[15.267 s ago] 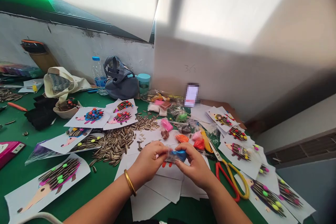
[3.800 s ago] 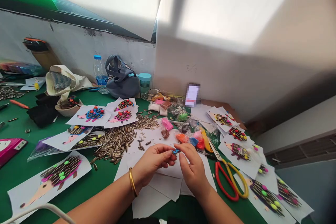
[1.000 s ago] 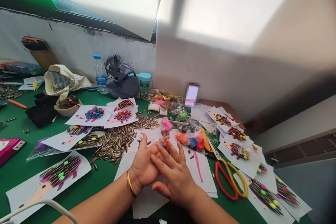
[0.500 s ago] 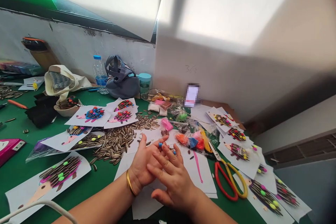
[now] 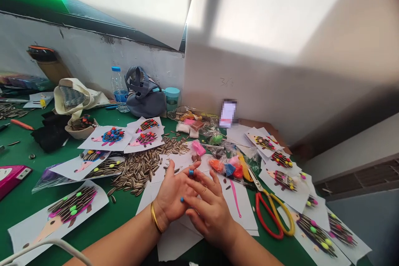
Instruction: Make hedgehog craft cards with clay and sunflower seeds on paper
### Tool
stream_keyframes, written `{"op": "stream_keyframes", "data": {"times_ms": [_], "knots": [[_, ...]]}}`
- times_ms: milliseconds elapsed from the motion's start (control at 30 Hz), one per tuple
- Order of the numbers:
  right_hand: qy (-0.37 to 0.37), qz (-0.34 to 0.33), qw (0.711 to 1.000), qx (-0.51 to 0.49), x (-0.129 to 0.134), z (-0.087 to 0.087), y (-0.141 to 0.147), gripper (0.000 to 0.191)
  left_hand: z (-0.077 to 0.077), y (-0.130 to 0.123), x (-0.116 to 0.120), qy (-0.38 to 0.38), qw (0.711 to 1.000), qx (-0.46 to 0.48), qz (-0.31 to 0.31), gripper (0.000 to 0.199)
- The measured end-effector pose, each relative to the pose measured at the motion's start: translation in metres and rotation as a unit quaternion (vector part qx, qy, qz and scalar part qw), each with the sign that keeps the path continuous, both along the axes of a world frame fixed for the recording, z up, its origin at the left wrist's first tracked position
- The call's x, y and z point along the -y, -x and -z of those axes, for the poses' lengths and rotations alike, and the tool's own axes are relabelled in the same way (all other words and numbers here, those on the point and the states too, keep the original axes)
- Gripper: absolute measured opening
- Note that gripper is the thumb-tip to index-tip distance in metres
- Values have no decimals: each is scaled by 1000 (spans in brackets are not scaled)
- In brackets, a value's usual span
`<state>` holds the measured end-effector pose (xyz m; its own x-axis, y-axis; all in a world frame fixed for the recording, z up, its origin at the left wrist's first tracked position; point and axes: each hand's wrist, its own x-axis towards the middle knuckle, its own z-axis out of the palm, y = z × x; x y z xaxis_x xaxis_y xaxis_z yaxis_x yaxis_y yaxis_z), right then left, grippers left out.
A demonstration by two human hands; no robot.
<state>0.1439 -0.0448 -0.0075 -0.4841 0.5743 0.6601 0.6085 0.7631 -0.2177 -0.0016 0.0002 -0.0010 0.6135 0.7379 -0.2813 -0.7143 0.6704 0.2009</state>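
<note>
Green tabletop [image 5: 124, 208] shows around papers [image 5: 249, 217] and seeds [image 5: 140, 170], and above them the left hand [image 5: 173, 195] is palm up, fingers spread, with a blue ball [image 5: 182, 199] resting on its palm. From the right hand [image 5: 208, 205], palm down with loosely spread fingers, the ball lies just left of a fingertip, touching or not I cannot tell; it looks round, without a long axis. Farther forward, a blue bit [image 5: 191, 172] sits on a left finger.

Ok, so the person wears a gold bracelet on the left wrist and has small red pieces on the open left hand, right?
Not quite: the small pieces on the open left hand are blue, not red, as the head view shows. The gold bracelet is on the left wrist.
</note>
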Motion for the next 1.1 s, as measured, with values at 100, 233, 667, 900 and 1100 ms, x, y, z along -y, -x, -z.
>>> {"op": "stream_keyframes", "data": {"times_ms": [100, 233, 667, 900, 1100], "knots": [[-6, -9, 999, -36, 0, -3, 2, 16, -2, -3, 1, 18, 1000, -17, 7, 74], [17, -25, 998, -57, 0, -5, 6, 11, -1, -7, 3, 31, 999, -21, 10, 75], [162, 119, 959, -197, -31, 22, -48, 11, -10, 10, -16, 12, 987, -63, -149, 67], [259, 155, 936, -181, -39, 36, -43, 10, -6, 11, -19, 21, 984, -83, -157, 64], [245, 176, 945, -122, -46, 32, -36, 10, -2, 11, -20, 24, 984, -84, -156, 61]]}}
